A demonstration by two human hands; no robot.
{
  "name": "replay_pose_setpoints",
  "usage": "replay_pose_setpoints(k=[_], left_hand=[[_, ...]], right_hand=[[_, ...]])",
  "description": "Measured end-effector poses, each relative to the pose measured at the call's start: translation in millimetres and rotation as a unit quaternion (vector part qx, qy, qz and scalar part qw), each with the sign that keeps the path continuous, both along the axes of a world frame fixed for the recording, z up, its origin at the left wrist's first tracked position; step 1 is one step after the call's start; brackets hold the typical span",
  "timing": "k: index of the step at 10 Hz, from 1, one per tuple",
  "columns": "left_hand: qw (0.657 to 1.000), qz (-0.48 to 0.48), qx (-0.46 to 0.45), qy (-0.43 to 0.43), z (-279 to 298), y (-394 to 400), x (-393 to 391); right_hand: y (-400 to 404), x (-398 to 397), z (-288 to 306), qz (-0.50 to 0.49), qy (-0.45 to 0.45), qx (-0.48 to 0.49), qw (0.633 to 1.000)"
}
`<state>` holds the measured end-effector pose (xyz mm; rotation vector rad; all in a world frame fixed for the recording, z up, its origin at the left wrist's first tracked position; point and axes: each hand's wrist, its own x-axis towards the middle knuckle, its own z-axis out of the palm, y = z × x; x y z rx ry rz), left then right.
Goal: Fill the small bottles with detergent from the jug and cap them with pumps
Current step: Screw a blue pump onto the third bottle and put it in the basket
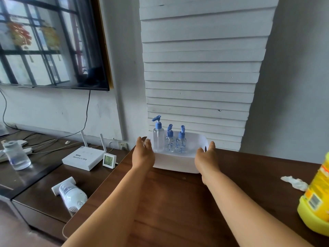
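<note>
A white tub [175, 163] stands at the far edge of the brown table [178, 202]. Inside it stand three clear bottles with blue pump caps: a tall bottle [158, 138] on the left, a small bottle [169, 140] in the middle and another small bottle [181, 141] on the right. My left hand [143, 152] is at the tub's left end and my right hand [206, 157] at its right end, fingers spread; whether they touch the tub is unclear. The yellow detergent jug [316, 198] stands at the right edge of view, partly cut off.
A crumpled white tissue [294, 182] lies near the jug. On the lower cabinet to the left are a white router [83, 157], a small thermometer display [109, 160], a white camera on its side [71, 195] and a clear jar [17, 155]. Stacked white boards rise behind the tub.
</note>
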<state>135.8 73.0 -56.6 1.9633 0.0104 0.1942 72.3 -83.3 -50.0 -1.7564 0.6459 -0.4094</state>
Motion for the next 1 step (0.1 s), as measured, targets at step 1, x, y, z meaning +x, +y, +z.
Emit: replay_pose_setpoints(k=[1], left_hand=[[0.999, 0.012, 0.030, -0.022, 2.5, -2.2, -3.8]], right_hand=[[2.0, -1.8, 1.0, 0.008, -0.009, -0.080, 0.997]])
